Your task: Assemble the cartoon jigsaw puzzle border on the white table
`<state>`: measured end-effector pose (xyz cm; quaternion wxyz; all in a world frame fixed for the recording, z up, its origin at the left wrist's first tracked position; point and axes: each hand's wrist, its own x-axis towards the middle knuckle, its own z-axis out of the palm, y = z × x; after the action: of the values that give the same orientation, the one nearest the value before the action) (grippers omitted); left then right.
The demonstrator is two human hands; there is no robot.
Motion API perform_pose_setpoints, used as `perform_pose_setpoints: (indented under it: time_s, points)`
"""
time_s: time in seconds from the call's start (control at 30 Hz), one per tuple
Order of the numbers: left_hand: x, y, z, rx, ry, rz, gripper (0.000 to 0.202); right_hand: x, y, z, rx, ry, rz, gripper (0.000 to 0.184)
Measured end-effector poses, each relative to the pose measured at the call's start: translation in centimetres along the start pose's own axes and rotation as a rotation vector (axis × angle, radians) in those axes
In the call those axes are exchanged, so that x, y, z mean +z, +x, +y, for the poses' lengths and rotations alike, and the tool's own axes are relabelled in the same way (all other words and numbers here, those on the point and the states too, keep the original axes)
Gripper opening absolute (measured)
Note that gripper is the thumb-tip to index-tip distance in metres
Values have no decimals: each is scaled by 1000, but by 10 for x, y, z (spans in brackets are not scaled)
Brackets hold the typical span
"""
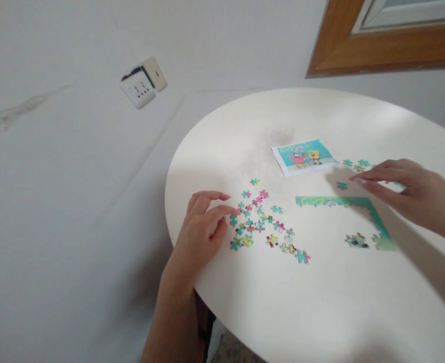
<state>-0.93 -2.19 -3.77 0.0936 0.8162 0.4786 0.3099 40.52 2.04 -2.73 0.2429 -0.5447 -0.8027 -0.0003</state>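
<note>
My left hand (203, 229) rests on the round white table (306, 307), fingers loosely curled, fingertips touching the left edge of a scatter of loose jigsaw pieces (262, 222). It holds nothing. My right hand (404, 191) hovers with fingers stretched out flat above the joined corner strip of puzzle border (343, 202), close to a few loose teal pieces (356, 164). A small reference picture card (304, 156) lies further back. A joined clump of pieces (356, 241) sits near the strip's lower end.
The table's curved edge runs close to my left wrist. Behind the table is a pale wall with a socket plate (143, 83) and a wooden window frame (377, 48) at top right.
</note>
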Motion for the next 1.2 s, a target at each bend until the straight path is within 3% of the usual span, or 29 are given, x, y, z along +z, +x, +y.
perform_pose_setpoints:
  time_s: [0.3, 0.47, 0.57, 0.73, 1.0, 1.1, 1.2]
  points:
    - [-1, 2, -3, -22, 34, 46, 36, 2, 0, 1, 14, -2, 7, 39]
    - [-8, -12, 11, -75, 172, -24, 15, 0, 1, 0, 30, 6, -17, 36]
    - [-8, -27, 19, -125, 170, -137, 22, 0, 2, 1, 32, 29, -12, 35]
    - [0, -42, 20, -163, 203, -105, 29, 0, 3, 1, 10, 51, -28, 35]
    - [-2, -36, 16, -187, 153, -126, 25, -1, 5, -4, 29, 68, -32, 35]
    - [-5, -27, 10, -176, 133, -133, 13, 1, 5, -2, 4, 57, -32, 35]
    - [-5, -16, 4, -150, 135, -153, 18, 2, 5, -1, -4, 45, -21, 35]
